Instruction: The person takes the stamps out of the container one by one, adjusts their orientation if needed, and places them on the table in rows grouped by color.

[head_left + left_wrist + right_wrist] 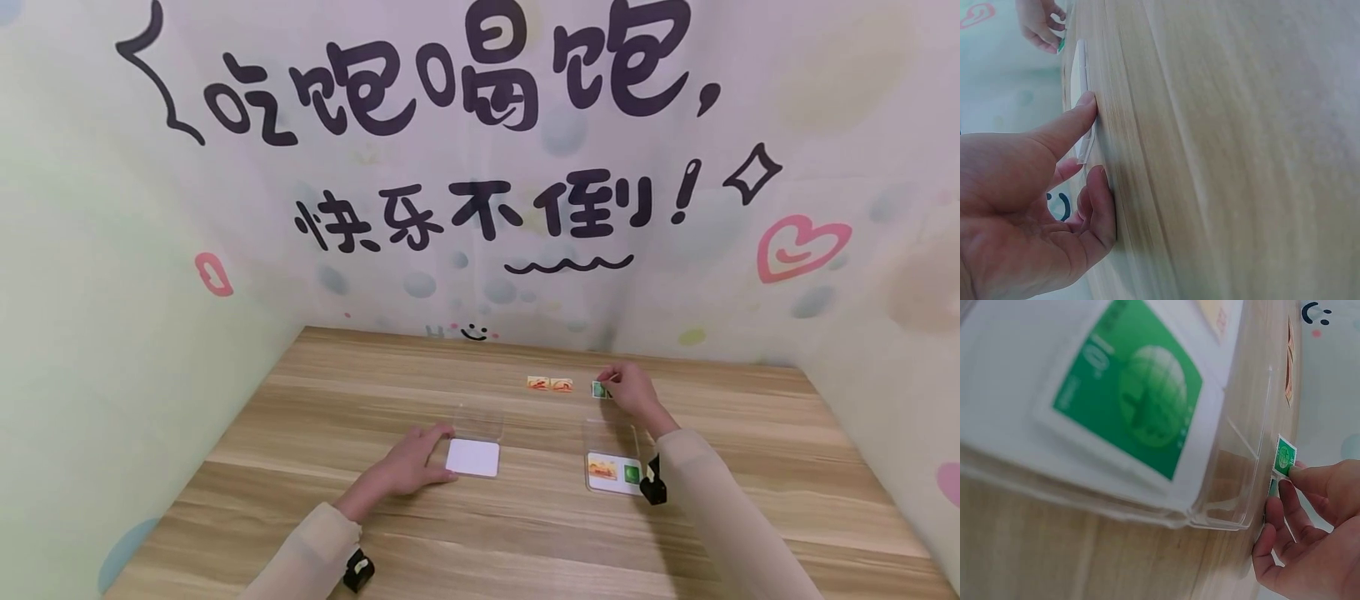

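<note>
My right hand (632, 390) pinches a green stamp (1284, 456) with white edges between thumb and forefinger. Another green stamp (1272, 486) lies beneath its fingers, mostly hidden. My left hand (411, 460) grips the left side of an open clear plastic case (472, 457) with a white base, thumb at the near corner and forefinger farther back. A second open clear case (612, 485), nearer the right wrist, bears an orange-and-yellow stamp (602, 467) and a green stamp (632, 474) on its white base.
Two orange stamps (550, 384) lie side by side toward the back of the wooden table (360, 367), left of the right hand. A printed cloth wall (450, 292) rises behind the table's back edge.
</note>
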### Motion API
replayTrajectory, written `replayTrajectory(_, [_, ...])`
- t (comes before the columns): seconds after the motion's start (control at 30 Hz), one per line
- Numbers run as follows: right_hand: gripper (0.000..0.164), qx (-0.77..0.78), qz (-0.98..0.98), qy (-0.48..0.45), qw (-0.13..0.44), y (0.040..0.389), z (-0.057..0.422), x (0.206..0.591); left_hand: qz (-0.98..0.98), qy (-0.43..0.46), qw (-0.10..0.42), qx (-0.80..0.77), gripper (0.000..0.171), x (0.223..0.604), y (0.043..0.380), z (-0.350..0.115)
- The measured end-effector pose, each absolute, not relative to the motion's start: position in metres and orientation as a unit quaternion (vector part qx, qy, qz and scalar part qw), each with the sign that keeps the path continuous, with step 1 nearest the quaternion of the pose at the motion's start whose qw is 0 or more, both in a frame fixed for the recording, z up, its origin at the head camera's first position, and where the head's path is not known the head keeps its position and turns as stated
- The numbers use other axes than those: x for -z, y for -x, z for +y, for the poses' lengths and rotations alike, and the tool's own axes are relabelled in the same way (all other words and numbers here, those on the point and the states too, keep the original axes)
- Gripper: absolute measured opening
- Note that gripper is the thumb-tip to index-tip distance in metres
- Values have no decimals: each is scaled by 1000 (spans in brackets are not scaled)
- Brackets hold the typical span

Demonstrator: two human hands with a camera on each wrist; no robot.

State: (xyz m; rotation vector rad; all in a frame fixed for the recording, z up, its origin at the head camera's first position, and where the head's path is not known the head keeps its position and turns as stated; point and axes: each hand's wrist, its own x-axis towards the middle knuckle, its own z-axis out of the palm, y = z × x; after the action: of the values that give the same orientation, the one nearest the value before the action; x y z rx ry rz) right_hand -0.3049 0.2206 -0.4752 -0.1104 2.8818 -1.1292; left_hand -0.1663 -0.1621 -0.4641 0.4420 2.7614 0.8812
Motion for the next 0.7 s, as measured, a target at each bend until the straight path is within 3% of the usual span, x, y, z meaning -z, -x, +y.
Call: replayTrajectory(0.7, [14,357,933,34,20,307,220,482,935,-148,109,-303,60,463,166,-163])
